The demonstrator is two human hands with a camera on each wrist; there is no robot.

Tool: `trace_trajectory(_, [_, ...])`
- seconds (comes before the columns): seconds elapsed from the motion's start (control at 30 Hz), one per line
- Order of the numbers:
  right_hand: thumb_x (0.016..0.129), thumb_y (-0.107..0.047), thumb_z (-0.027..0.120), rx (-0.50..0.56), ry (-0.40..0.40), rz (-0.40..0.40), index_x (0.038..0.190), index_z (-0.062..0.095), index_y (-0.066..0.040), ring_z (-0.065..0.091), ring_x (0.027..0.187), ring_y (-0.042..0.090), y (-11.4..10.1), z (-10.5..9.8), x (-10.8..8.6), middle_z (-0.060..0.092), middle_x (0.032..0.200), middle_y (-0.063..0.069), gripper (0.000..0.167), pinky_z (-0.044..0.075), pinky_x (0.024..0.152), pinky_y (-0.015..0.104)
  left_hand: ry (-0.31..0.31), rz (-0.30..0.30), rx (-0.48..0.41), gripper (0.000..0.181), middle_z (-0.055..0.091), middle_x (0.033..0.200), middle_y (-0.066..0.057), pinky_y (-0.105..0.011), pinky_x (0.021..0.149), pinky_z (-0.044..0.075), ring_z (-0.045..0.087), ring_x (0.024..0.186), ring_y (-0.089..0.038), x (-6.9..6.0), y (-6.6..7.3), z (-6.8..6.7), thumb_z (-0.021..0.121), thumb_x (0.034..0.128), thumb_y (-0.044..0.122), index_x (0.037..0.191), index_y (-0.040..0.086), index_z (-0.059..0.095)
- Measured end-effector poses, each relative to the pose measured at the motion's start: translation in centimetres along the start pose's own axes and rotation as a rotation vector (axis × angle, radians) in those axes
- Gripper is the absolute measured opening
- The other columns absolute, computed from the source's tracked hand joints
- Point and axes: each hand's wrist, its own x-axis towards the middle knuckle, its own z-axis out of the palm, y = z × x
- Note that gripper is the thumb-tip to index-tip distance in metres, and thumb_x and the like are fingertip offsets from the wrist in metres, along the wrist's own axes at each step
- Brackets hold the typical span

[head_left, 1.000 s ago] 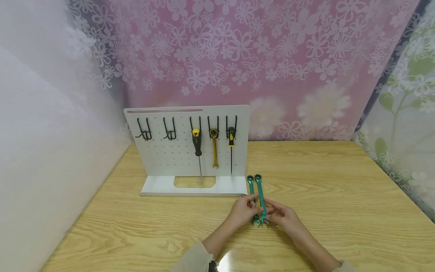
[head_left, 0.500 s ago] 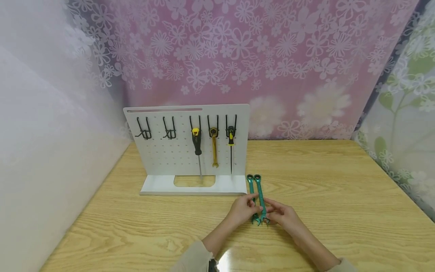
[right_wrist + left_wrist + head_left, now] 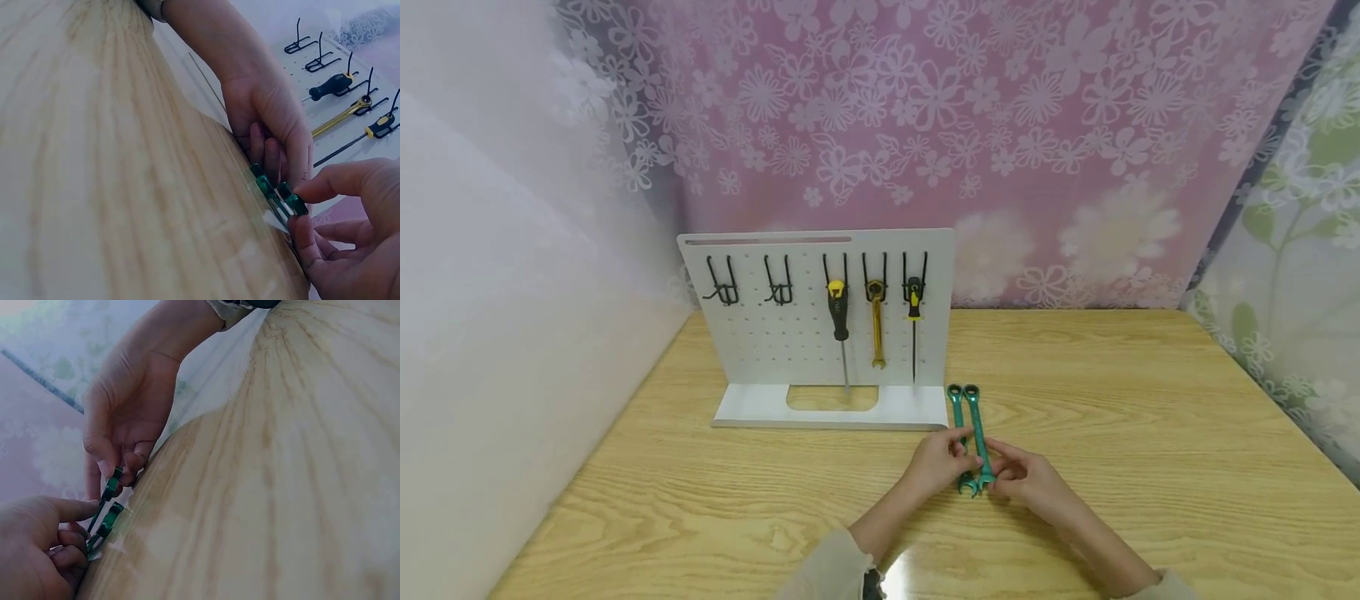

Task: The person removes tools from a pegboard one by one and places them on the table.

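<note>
Two green wrenches lie side by side on the table, ring ends away from the person: a left wrench [image 3: 957, 410] and a right wrench [image 3: 976, 417]. My left hand [image 3: 934, 465] reaches across the left wrench, its thumb and index finger gripping the right one. From the other side, my right hand [image 3: 1033, 487] holds the right wrench near its open-jaw end. In the right wrist view, the right hand [image 3: 369, 219] pinches a green end [image 3: 294, 201] between thumb and finger. In the left wrist view, the left hand [image 3: 37, 540] is close beside the green ends [image 3: 110, 519].
A white pegboard [image 3: 760, 342] stands left of the wrenches. On its hooks hang a black-and-yellow screwdriver [image 3: 838, 312], a gold wrench [image 3: 877, 329] and a thinner screwdriver [image 3: 914, 304]; two left hooks [image 3: 724, 287] hold nothing. Flowered curtains [image 3: 1037, 167] enclose the wooden table [image 3: 1112, 400].
The two ring ends lie more nearly level than before. The right hand's fingers have shifted slightly at the right wrench's lower end. The head view has moved a little; the left hand stays in place.
</note>
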Motion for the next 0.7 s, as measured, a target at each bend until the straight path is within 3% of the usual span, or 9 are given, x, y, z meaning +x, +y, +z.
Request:
trace_trajectory(0.23, [0.074, 0.006, 0.061, -0.032, 0.017, -0.053, 0.136, 0.031, 0.012, 0.05, 0.076, 0.019, 0.2, 0.2, 0.2, 0.051, 0.093, 0.012, 0.069, 0.044, 0.057, 0.022, -0.002, 0.011, 0.03, 0.047, 0.045, 0.061, 0.008, -0.015, 0.043, 0.028, 0.035, 0.047, -0.003, 0.2, -0.4, 0.1, 0.07, 0.0815, 0.011, 0.124, -0.001, 0.055])
trace_trajectory(0.4, [0.073, 0.009, 0.062, -0.089, 0.052, -0.118, 0.133, 0.034, 0.015, 0.05, 0.074, 0.017, 0.2, 0.5, 0.2, 0.052, 0.089, 0.011, 0.067, 0.044, 0.056, 0.022, -0.006, 0.029, 0.049, 0.048, 0.045, 0.061, 0.008, -0.015, 0.042, 0.028, 0.035, 0.047, -0.003, 0.4, -0.5, 0.1, 0.071, 0.0812, 0.01, 0.125, -0.001, 0.055])
trace_trajectory(0.7, [0.071, 0.01, 0.061, -0.21, 0.149, -0.095, 0.13, 0.041, 0.012, 0.047, 0.072, 0.015, 0.2, 1.3, 0.1, 0.05, 0.085, 0.006, 0.062, 0.043, 0.058, 0.022, -0.003, 0.037, 0.081, 0.048, 0.045, 0.059, 0.008, -0.015, 0.042, 0.027, 0.034, 0.046, -0.002, 0.2, -0.3, 0.1, 0.071, 0.0803, 0.009, 0.124, -0.003, 0.055])
